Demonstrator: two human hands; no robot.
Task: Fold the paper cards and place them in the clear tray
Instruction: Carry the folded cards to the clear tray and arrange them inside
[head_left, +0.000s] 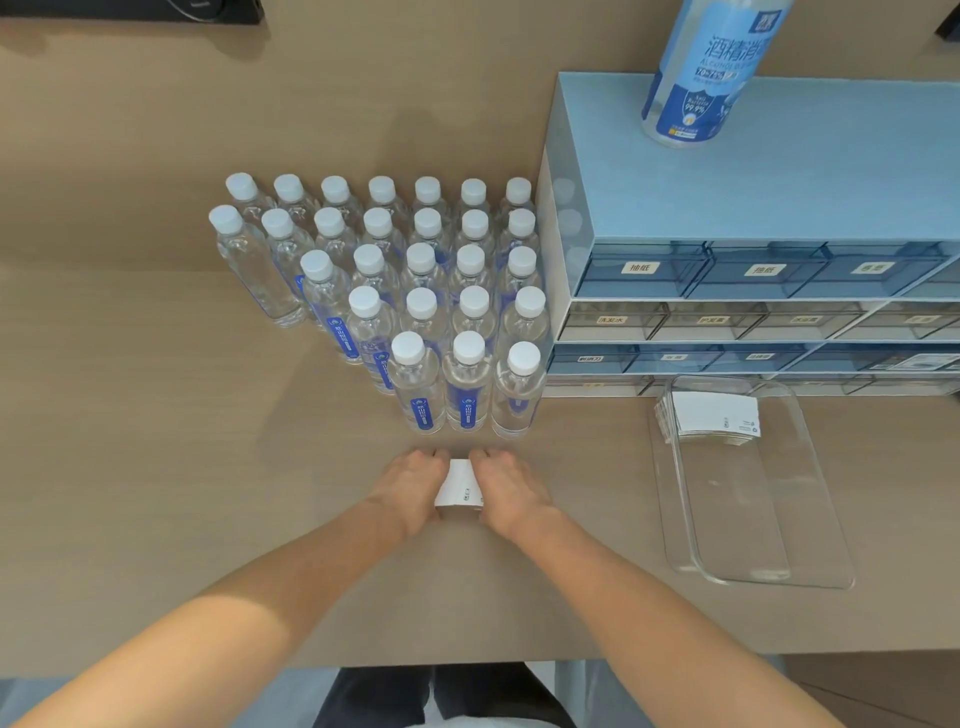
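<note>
Both forearms are bare from the bottom corners of the view up to the wrists, with no sleeves, watch, bracelet or rings to be seen. The left hand (410, 488) and the right hand (506, 488) are bare too, without gloves. At 6 o'clock, below the table (156, 467) edge, dark trousers (441, 696) cover the legs, and a strip of white cloth shows at the very bottom edge of the view.

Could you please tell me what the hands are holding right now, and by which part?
Both hands, left and right, hold one white paper card between them by its opposite side edges, just above the table.
</note>
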